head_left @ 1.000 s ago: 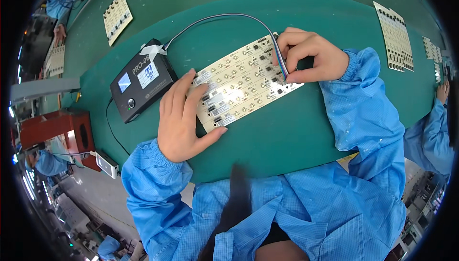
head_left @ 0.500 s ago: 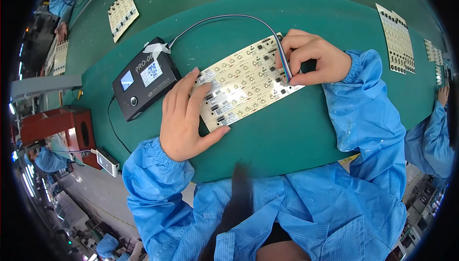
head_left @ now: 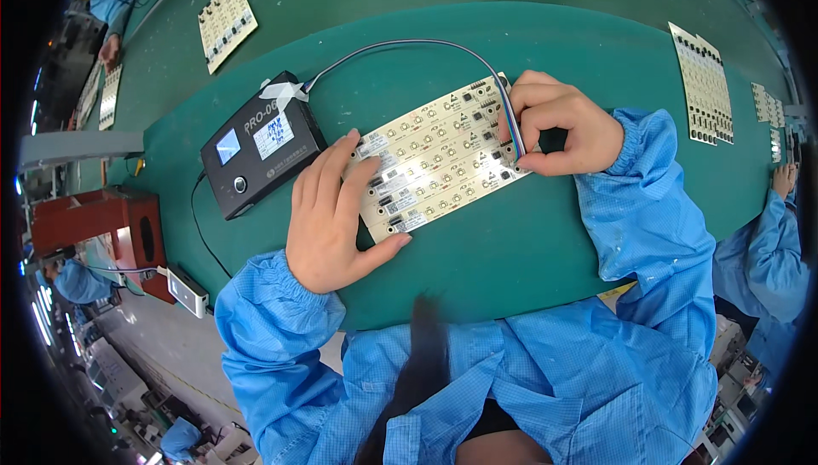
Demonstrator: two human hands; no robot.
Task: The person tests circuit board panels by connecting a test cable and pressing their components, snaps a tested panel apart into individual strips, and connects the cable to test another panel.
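Note:
A cream circuit board panel [head_left: 439, 157] with rows of small components lies tilted on the green mat [head_left: 477, 269]. My left hand [head_left: 328, 222] rests with spread fingers over its left end, fingertips on the edge. At the right end, the thumb and fingers of my right hand [head_left: 569, 131] pinch the end of a thin multicoloured ribbon cable [head_left: 409, 43] against the board. Whatever tip the cable has is hidden by the fingers. The cable arches back to a black programmer box [head_left: 277, 169] with a small lit screen, where white tape covers its joint.
More board panels lie at the back left [head_left: 227, 25] and far right [head_left: 704, 86]. A red-brown box [head_left: 145, 239] and a white power bank [head_left: 187, 291] with a cable sit at the left edge. Co-workers in blue sleeves [head_left: 763, 252] are at both sides.
The whole view has shifted slightly, so the mat and board sit a little lower. Both hands keep nearly the same place on the board.

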